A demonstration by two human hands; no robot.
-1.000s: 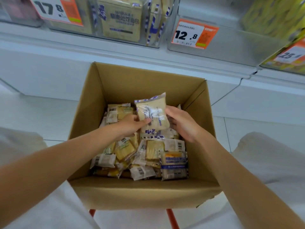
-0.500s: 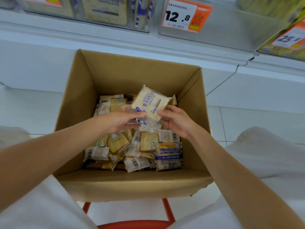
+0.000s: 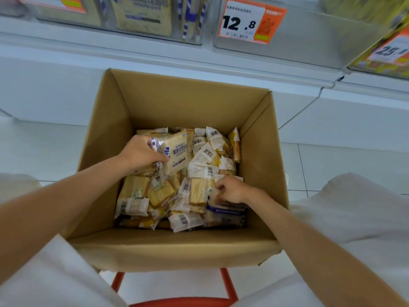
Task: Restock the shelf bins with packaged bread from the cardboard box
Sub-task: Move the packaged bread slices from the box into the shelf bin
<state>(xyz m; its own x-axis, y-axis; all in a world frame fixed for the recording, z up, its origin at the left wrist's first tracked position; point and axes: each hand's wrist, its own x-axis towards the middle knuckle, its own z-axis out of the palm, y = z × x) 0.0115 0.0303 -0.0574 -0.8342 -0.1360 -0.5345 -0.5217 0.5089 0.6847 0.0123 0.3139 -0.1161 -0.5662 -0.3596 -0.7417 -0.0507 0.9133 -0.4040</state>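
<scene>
Open brown cardboard box point(image 3: 177, 107), frame centre, bread packets point(image 3: 199, 191) heaped inside: left hand point(image 3: 141, 154) grips one purple-printed clear-wrapped bread packet point(image 3: 177, 156), presumably for the clear plastic shelf bin point(image 3: 309, 41) above; right hand point(image 3: 232, 189) curled among the heap, grip indeterminate.

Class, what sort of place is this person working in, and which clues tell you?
Most likely a shop aisle, probably a grocery store. An orange price tag reading 12.8 hangs on a shelf bin, packaged bread stands in the next one, and a cardboard box holds more wrapped bread.
</scene>
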